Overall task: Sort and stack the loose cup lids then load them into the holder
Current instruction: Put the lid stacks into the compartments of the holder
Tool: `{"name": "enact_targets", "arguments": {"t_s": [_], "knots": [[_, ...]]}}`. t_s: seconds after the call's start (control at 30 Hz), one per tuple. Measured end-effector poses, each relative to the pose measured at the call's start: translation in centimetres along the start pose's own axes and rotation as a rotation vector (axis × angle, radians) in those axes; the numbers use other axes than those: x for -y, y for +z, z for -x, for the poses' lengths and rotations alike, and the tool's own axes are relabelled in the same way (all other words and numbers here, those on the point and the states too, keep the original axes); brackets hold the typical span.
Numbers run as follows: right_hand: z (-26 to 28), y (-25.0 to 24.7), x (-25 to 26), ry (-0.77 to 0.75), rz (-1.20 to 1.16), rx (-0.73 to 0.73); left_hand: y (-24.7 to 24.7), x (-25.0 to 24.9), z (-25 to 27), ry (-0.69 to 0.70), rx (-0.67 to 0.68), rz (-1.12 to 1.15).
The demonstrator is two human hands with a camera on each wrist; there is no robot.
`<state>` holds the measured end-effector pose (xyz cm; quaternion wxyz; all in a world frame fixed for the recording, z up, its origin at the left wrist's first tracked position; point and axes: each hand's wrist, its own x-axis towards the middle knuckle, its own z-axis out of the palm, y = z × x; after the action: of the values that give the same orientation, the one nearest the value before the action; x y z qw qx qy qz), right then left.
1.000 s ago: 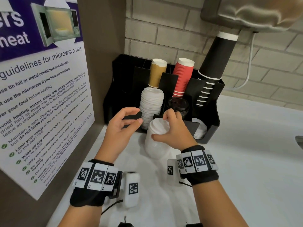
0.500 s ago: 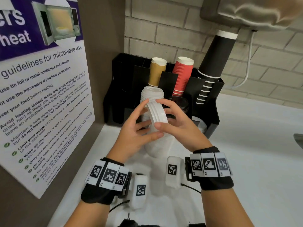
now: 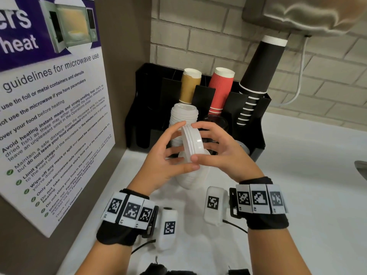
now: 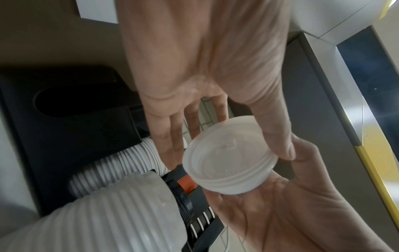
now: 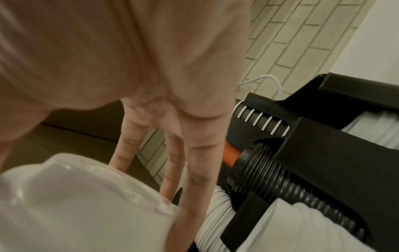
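White plastic, head view: small stack of lids (image 3: pixel 192 143) held on edge between both hands, above the white desk (image 3: pixel 297 195) and in front of the black holder (image 3: pixel 256 116); left hand (image 3: pixel 166 155) with thumb and fingertips curled onto the stack's left face and rim; right hand (image 3: pixel 222 153) with thumb under the rim and fingers over the top, grip closed on the same stack; taller white lid stack (image 3: pixel 183 118) in a front holder bay; another white lid stack (image 3: pixel 190 177) standing on the desk below the hands; brown cups (image 3: pixel 189 86), red cups (image 3: pixel 220 90) and black cups (image 3: pixel 258 70) in the rear bays; microwave poster (image 3: pixel 49 116) at left
Left wrist view: stack of lids (image 4: pixel 228 162) pinched between left thumb and fingers, right palm (image 4: pixel 280 213) beneath it; ribbed white lid stacks lower left
Right wrist view: right hand's fingers (image 5: pixel 194 170) reaching over the blurred white lids (image 5: pixel 75 204); black lids (image 5: pixel 280 179) in the holder
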<state>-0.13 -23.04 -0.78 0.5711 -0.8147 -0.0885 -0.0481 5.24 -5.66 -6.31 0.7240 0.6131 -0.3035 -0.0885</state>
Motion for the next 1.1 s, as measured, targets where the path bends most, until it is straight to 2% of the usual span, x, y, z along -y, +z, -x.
{"name": "enact_targets", "arguments": {"t_s": [0.37, 0.43, 0.53, 0.57, 0.63, 0.7, 0.83, 0.97, 1.1], "knots": [[-0.3, 0.6, -0.6, -0.098, 0.032, -0.094, 0.0, 0.3, -0.2, 0.013, -0.001, 0.012], [-0.5, -0.6, -0.5, -0.133, -0.018, -0.244, -0.3, 0.3, -0.3, 0.008, -0.066, -0.003], [-1.4, -4.5, -0.8, -0.173, -0.011, -0.583, -1.1, 0.0, -0.4, 0.01, -0.176, -0.049], [-1.7, -6.2, -1.2, -0.161, 0.04, -0.655, -1.4, 0.0, -0.4, 0.009, -0.207, -0.055], [-2.5, -9.3, -2.5, -0.07, 0.211, -0.707, -1.8, 0.1, -0.5, 0.01, -0.25, -0.065], [-3.1, -11.7, -4.0, 0.066, 0.389, -0.661, -2.0, 0.1, -0.6, 0.013, -0.27, -0.077], [-3.6, -13.6, -6.3, 0.279, 0.593, -0.442, -2.1, 0.4, -0.7, 0.014, -0.28, -0.111], [-4.2, -13.5, -7.1, 0.366, 0.946, -0.26, -1.9, 0.4, -0.7, 0.013, -0.287, -0.133], [-4.9, -13.5, -7.2, 0.389, 1.173, -0.11, -1.7, 0.2, -0.6, 0.016, -0.306, -0.142]]}}
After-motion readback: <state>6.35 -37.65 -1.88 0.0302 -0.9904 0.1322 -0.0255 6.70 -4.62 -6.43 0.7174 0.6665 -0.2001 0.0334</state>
